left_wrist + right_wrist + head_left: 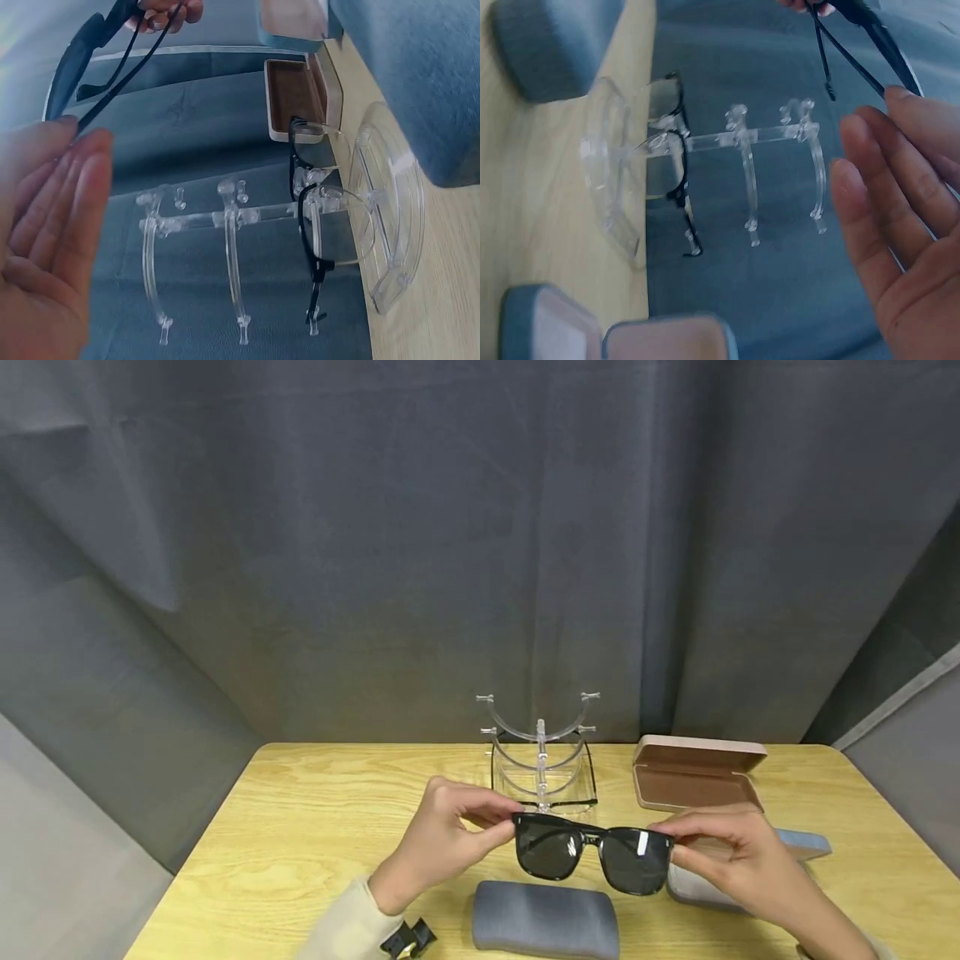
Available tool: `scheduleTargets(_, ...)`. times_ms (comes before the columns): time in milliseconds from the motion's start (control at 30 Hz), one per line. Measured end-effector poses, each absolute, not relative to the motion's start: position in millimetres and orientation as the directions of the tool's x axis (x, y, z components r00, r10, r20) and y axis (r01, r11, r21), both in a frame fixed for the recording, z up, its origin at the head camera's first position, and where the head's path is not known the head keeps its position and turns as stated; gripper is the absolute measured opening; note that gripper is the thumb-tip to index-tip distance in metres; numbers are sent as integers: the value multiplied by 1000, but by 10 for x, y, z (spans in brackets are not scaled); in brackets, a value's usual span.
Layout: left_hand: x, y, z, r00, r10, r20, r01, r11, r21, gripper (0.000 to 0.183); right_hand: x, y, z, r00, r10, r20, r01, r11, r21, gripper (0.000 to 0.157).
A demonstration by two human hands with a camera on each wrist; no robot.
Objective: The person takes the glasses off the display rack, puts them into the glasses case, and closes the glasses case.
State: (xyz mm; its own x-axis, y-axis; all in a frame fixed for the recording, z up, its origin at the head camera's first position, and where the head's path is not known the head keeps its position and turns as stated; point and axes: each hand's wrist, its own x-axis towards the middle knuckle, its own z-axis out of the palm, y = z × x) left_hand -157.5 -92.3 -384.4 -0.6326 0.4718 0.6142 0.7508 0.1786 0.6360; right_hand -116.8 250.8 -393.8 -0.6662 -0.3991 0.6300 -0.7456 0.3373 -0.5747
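Sunglasses with a glossy black frame and dark squarish lenses (592, 840) hang level between my two hands, raised above the pale yellow wood-grain table (315, 827). My left hand (450, 828) pinches one end of the frame between thumb and fingers; my right hand (738, 853) pinches the other end likewise. Beyond them stands a clear plastic tiered display stand (542, 752), its lowest curved arm carrying black-browed spectacles with clear lenses (321, 265); the two arms above are bare. Nearer me lies a closed grey-blue rounded case (545, 920). To my right, an open pale case with brown lining (697, 777) sits behind a blue-edged open case (808, 842), partly hidden by my right hand.
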Motion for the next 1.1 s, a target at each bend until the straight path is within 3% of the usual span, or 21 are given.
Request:
scheduleTargets(167, -1592, -779, -3869, -677, 522, 519, 707, 266, 655, 13, -1116, 2625, -3974, -703, -344, 622, -709, 398, -582, 51)
scheduleTargets(433, -1610, -406, -3874, -665, 607, 436, 723, 376, 580, 11, -1043, 2963, -4109, -763, -249, 597, -638, 439, -632, 51)
scheduleTargets(867, -1673, 222, -3986, -644, 714, 273, 721, 448, 529, 15, -963, 3514, -4371, -886, -138, 443, -402, 704, -585, 41)
scheduleTargets(1100, -1740, 488, -4071, -650, 726, 225, 721, 494, 486, 21, -910, 3646, -4480, -944, -42, 329, -221, 818, -531, 28)
